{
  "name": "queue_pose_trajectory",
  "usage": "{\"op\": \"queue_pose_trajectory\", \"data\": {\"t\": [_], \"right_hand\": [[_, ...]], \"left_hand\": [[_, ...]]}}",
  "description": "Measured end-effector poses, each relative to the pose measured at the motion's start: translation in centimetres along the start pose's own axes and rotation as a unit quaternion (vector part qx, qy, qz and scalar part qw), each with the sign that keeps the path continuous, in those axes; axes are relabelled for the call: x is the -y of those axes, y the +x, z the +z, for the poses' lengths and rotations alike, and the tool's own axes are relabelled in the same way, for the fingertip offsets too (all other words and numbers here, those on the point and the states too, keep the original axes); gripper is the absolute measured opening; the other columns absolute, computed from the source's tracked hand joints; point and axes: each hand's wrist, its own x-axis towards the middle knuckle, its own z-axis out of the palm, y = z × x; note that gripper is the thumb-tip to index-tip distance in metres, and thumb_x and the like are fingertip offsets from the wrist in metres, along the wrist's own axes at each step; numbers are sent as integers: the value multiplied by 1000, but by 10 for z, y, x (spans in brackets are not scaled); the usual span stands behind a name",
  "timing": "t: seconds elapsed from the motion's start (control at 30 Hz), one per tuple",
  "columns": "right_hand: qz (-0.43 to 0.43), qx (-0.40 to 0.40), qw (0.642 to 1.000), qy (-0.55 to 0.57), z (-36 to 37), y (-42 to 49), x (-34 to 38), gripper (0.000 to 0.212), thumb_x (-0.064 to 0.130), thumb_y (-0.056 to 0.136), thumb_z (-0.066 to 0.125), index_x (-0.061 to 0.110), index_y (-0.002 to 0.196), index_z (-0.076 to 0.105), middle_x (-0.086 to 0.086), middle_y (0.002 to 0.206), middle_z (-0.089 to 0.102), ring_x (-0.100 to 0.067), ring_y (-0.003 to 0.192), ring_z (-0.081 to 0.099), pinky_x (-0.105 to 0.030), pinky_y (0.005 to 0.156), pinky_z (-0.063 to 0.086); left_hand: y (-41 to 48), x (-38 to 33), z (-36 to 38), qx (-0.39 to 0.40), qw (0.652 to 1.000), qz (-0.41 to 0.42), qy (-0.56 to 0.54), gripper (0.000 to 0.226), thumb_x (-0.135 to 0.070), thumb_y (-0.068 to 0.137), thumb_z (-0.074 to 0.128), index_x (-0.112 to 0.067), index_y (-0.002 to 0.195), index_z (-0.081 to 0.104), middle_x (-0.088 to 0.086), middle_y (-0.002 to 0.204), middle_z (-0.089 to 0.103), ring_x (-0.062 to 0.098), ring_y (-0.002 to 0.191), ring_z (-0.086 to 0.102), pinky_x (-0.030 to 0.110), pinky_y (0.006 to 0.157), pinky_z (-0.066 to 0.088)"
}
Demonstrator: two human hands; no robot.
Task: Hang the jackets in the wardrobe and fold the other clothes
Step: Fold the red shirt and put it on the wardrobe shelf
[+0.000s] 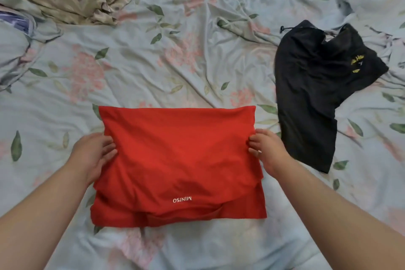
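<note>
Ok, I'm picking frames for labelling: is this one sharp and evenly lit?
Head view: soft even light, no glare; the red shirt and its white print are sharp; the black garment looks slightly smeared at its edges; the wide angle stretches the forearms toward the lower corners.

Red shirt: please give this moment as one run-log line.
red fabric shirt: folded, on floral bedsheet | left hand: holds left edge | right hand: holds right edge | black garment: unfolded
</note>
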Motion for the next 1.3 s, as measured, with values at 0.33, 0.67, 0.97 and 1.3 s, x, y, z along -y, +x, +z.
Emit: {"op": "queue_pose_trajectory", "data": {"t": [0.33, 0.67, 0.97, 1.3], "right_hand": [[12, -74, 963, -258, -30, -50, -111, 28, 27, 89, 69, 18, 109, 51, 4, 91, 57, -20, 88, 59, -38, 85, 50], [45, -96, 985, -134, -22, -41, -102, 22, 19, 88, 71, 14, 75, 54, -9, 69, 60, -21, 59, 54, -42, 72, 55], [167, -77, 964, 190, -31, -41, -97, 29, -5, 95, 41, 12, 94, 64, -9, 96, 65, -20, 84, 61, -33, 64, 53], [122, -57, 986, 100, -45, -47, -110, 11, 15, 96, 65, 4, 96, 63, -11, 91, 70, -24, 84, 69, -30, 62, 60]], "left_hand": [[-44, 142, -51, -75, 965, -5, 250, 57, -10, 82, 75, 3, 130, 48, 30, 113, 57, 45, 102, 60, 54, 96, 49], [-32, 93, -37, 18, 994, -52, -94, 15, -9, 97, 57, -20, 103, 65, -4, 98, 73, 11, 92, 67, 34, 76, 52], [-23, 93, -52, -42, 995, -64, -63, 21, -10, 99, 56, -12, 119, 61, 5, 111, 66, 12, 89, 63, 31, 74, 51], [-21, 89, -59, 11, 977, -88, -193, 20, -11, 105, 40, -7, 113, 58, 4, 108, 68, 14, 96, 66, 39, 90, 50]]}}
